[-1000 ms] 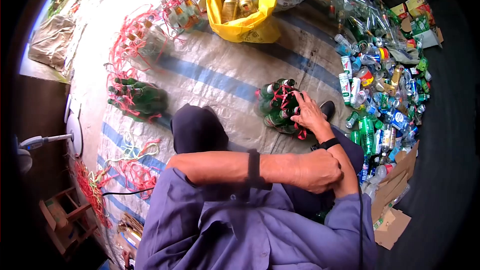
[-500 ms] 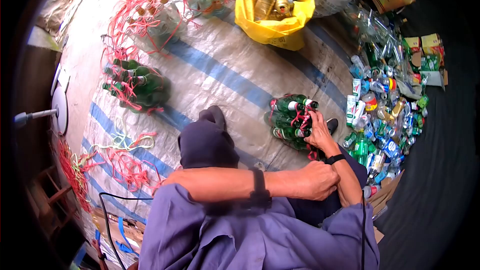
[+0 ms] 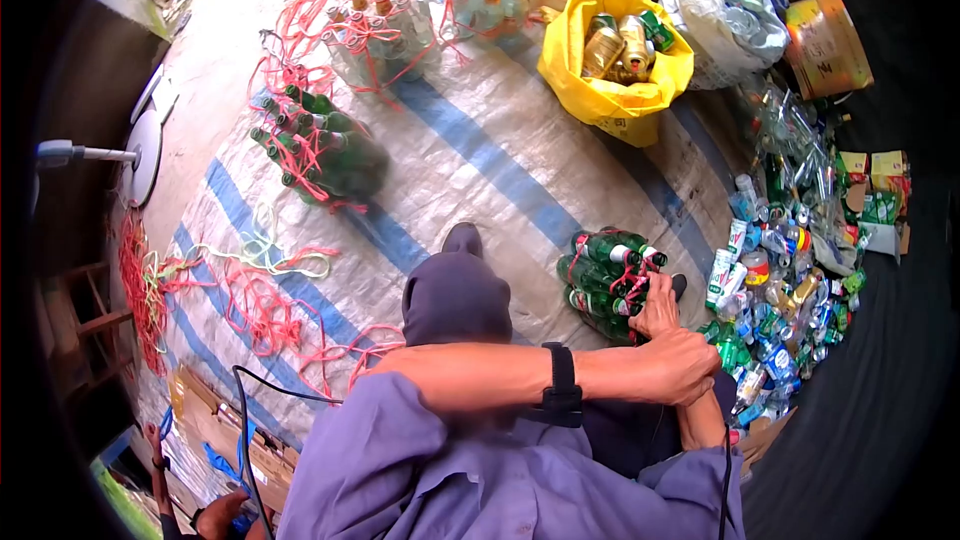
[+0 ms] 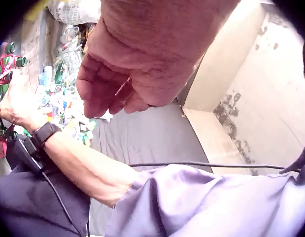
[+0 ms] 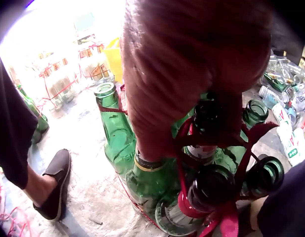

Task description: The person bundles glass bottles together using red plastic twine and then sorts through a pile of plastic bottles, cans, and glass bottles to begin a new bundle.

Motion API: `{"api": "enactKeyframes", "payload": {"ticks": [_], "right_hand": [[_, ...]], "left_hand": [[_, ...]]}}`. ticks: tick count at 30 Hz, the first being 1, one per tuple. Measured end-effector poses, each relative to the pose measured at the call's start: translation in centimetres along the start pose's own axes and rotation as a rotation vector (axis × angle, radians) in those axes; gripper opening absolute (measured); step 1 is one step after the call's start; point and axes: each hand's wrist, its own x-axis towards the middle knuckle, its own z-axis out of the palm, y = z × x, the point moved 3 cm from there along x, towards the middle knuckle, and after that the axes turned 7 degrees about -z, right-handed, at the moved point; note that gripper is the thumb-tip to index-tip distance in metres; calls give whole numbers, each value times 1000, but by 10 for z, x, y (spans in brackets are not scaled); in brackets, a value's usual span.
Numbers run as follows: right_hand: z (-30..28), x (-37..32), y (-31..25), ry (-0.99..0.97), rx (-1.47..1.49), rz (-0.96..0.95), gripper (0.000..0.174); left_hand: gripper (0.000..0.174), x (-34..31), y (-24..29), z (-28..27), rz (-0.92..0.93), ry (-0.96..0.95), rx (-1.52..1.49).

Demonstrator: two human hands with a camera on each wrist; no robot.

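A bundle of green glass bottles [image 3: 600, 275], tied with red cord, stands on the striped sheet. My right hand [image 3: 657, 308] grips it from above, its fingers reaching down around the bottle necks [image 5: 207, 116]. In the right wrist view the hand hides part of the necks and cord. My left arm crosses in front of my body. The left hand [image 3: 680, 365] overlaps my right wrist in the head view. Its fingers [image 4: 95, 91] hang loosely curled in the left wrist view, with nothing between them and the thumb.
Another green bottle bundle [image 3: 335, 155] and clear bottles [image 3: 380, 35] stand at the left and back. A yellow bag [image 3: 610, 110] of cans is behind. Loose cans and plastic bottles [image 3: 775, 280] pile up at right. Pink cord [image 3: 262, 310] lies at left; a cable [image 3: 243, 430] runs near my side.
The head view has swung, so the yellow bag and the gripped bundle appear further right and lower. My left hand now covers the right wrist strap; the right hand keeps hold of the bottles.
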Motion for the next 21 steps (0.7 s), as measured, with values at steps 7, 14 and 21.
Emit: {"api": "enactKeyframes", "payload": {"ticks": [7,14,21], "right_hand": [[0,4,-24,-88,-50,137,74],[-7,20,-52,-88,15,80,78],[-40,60,-118,-193,31,-116,86]], "left_hand": [[20,7,4,-11,-104,41,-65],[22,7,9,-18,-89,-44,-56],[22,5,22,-43,-37,69,-102]]}}
